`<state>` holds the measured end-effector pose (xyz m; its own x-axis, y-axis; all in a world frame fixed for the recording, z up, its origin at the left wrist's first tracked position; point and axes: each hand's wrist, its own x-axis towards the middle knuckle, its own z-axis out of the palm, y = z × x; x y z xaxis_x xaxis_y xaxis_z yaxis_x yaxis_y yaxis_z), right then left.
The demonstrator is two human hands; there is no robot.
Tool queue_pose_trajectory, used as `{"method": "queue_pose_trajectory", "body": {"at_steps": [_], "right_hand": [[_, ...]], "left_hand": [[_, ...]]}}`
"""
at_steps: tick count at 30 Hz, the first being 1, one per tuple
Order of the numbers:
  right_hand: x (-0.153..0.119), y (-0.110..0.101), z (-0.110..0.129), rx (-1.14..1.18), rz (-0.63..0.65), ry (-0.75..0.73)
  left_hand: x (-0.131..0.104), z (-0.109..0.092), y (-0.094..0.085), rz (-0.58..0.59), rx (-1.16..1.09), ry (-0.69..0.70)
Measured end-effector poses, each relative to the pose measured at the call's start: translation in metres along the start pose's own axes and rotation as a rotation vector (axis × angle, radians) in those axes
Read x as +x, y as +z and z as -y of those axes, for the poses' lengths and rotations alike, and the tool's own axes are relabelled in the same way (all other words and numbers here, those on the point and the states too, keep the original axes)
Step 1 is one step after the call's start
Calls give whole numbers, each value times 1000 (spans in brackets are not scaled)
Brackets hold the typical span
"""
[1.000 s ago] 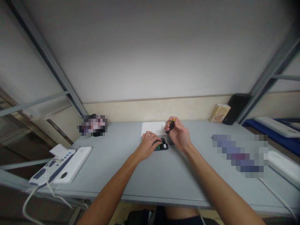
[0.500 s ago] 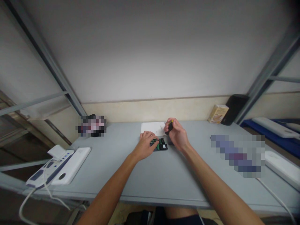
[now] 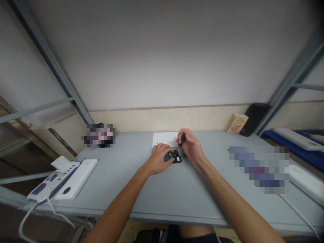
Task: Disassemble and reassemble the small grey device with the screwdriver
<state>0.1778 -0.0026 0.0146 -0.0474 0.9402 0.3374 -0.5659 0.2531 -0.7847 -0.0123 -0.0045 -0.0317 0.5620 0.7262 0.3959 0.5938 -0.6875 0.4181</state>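
Observation:
A small black case with a green circuit board (image 3: 176,154) lies flat on the desk in front of me. My left hand (image 3: 161,159) is closed around its left part, the thumb along the near edge and the fingers over the far side. My right hand (image 3: 191,144) is raised just right of the board, its fingers wrapped round the black and yellow handle of a screwdriver (image 3: 183,137). The screwdriver's tip is too small to make out. Behind the hands lies a sheet of white paper (image 3: 163,137) with a few tiny dark specks on it.
A power strip (image 3: 54,180) and a white power bank (image 3: 78,179) lie on the left of the grey desk (image 3: 177,199). A yellow box (image 3: 236,124) and a black speaker-like object (image 3: 254,118) stand at the back right. Blurred-out items are on both sides.
My left hand has shifted slightly right and closed onto the board's left part. The right hand with the screwdriver has barely moved.

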Motion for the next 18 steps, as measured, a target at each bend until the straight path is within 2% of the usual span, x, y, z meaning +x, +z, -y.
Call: {"method": "queue_pose_trajectory", "body": {"at_steps": [18], "right_hand": [[-3, 6, -2, -53, 58, 44]], "left_hand": [[-2, 3, 3, 95, -38, 25]]}}
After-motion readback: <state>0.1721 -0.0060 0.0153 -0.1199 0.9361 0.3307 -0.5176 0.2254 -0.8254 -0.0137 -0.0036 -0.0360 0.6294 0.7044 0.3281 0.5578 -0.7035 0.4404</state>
